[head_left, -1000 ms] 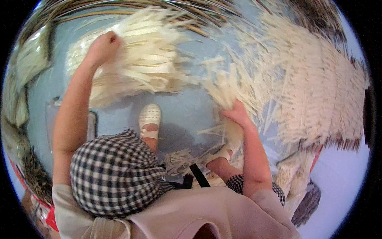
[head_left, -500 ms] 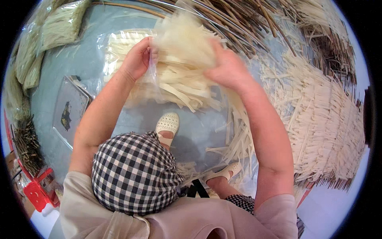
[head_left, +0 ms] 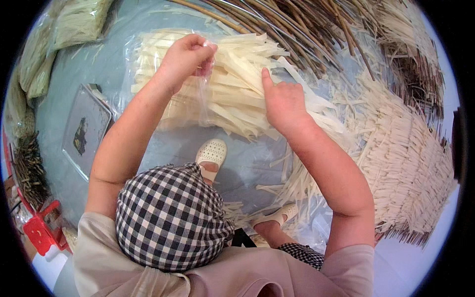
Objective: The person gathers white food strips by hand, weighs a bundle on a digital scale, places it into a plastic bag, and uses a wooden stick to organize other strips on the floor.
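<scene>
Black-and-White Check Stole Seven O'Clock

Bold check filled the cloth (head_left: 170, 218)! Pale cream strips (head_left: 235, 106) glowed at twelve, brown sticks (head_left: 292, 32) streaked one o'clock, a red object (head_left: 39, 235) flashed at eight, the shirt (head_left: 222, 274) answered in plain beige at six, and the floor (head_left: 158, 146) ran blue-grey!

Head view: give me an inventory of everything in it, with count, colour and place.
Pale strips: many, cream, centre, beneath the hands
Clear plastic: count unclear, transparent, around the strips' left part
Loose strips: many, cream, right of centre
Layered strip pile: one, cream, right
Sticks: many, brown, top
Dark stick heap: one, brown, upper right
Plastic-wrapped bundles: at least two, pale greenish, upper left
Twig bundle: one, dark brown, left edge
Flat tray: one, grey, left
Red item: one, lower left, kind unclear
Shoes: two, cream, lower centre
Checked garment: black-white, below
Top: one, beige, bottom
Left hand: one, pinching plastic
Right hand: one, at strips
</scene>
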`<state>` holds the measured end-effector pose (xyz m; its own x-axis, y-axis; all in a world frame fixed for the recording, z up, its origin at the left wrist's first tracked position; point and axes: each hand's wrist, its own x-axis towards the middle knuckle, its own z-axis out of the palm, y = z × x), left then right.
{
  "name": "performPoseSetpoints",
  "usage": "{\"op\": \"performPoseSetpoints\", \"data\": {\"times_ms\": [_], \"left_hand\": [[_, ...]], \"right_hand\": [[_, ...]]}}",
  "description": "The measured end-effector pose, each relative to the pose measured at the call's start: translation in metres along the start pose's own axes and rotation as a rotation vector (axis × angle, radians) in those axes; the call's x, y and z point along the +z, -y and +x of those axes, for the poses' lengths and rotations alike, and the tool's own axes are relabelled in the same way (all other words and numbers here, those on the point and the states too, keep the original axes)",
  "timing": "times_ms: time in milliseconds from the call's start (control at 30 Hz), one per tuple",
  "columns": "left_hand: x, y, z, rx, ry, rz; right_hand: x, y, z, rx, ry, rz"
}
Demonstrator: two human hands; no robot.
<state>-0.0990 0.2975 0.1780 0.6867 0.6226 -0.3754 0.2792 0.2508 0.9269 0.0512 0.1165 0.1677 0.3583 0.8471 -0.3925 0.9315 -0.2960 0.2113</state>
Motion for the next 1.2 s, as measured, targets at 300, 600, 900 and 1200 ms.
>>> {"op": "performPoseSetpoints", "data": {"times_ms": [300, 600, 900, 1200], "left_hand": [[0.011, -0.001, -0.010, 0.398, -0.026, 0.833], [0.014, 0.008, -0.015, 0.372, 0.020, 0.575], [0.022, 0.015, -0.017, 0.330, -0.048, 0.603], [0.020, 0.017, -0.003, 0.299, 0.045, 0.428]], "right_hand": [[-0.051, -0.016, 0.020, -0.084, -0.191, 0.048], [-0.024, 0.033, 0.017, -0.101, -0.163, 0.223], [-0.025, 0.051, 0.028, -0.133, -0.174, 0.386], [-0.041, 0.007, -0.002, -0.165, -0.203, 0.284]]}}
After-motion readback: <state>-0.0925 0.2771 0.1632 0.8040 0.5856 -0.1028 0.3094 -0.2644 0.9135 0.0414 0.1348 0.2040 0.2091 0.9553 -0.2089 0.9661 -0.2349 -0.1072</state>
